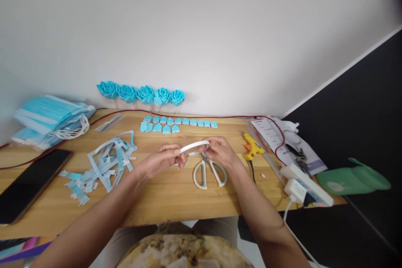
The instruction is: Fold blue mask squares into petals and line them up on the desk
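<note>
A narrow white strip [194, 145], bowed into a shallow arc, stretches between my two hands above the wooden table [176, 207]. My left hand [165, 157] pinches its left end, and my right hand [220, 150] grips the right end. White-handled scissors [203, 176] lie beneath my right hand, their blades partly hidden by it. Something small and pale with green marks shows between the hands, too small to name. Beyond them, folded blue petal pieces [166, 128] lie in two rows. Several blue fabric flowers [146, 94] on thin stems stand against the wall.
Blue and white scraps [108, 161] lie left, beside a dark phone [31, 186] and a stack of face masks [52, 115]. On the right are a yellow glue gun [253, 146], papers [282, 134], a power strip [309, 186] and a green pouch [353, 179]. A red cable runs along the back.
</note>
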### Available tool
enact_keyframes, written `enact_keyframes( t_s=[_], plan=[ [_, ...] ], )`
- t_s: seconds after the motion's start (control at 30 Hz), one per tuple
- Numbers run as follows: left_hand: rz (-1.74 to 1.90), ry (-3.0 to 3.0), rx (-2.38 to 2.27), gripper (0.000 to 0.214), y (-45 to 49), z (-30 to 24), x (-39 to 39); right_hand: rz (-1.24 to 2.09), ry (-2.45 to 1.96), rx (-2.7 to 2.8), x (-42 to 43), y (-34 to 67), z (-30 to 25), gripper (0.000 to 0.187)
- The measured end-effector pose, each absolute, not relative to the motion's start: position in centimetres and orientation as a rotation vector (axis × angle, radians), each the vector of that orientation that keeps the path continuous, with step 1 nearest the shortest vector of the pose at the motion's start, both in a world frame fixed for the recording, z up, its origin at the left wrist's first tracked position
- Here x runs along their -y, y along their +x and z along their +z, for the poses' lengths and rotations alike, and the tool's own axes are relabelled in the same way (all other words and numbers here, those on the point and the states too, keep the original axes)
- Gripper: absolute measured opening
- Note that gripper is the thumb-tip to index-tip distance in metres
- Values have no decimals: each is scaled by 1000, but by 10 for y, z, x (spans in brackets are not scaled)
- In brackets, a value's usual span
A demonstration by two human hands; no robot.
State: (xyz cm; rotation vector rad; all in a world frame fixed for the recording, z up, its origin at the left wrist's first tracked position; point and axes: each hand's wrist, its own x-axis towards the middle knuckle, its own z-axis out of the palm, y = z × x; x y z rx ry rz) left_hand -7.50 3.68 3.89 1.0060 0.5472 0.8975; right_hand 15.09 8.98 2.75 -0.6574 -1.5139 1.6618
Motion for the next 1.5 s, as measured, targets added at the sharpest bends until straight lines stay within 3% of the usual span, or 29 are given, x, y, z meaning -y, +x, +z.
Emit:
enact_keyframes(
  t_s=[0.8,1.13,1.5],
  plan=[
    [717,1093,-717,34,-76,39,-37,1488,-724,1643,-86,148,19,35],
    [849,1032,-460,31,-75,32,-37,1663,-566,1553,-85,146,23,47],
    [664,1190,-753,33,-78,40,-38,1479,-691,1810,-82,151,29,29]
  ],
)
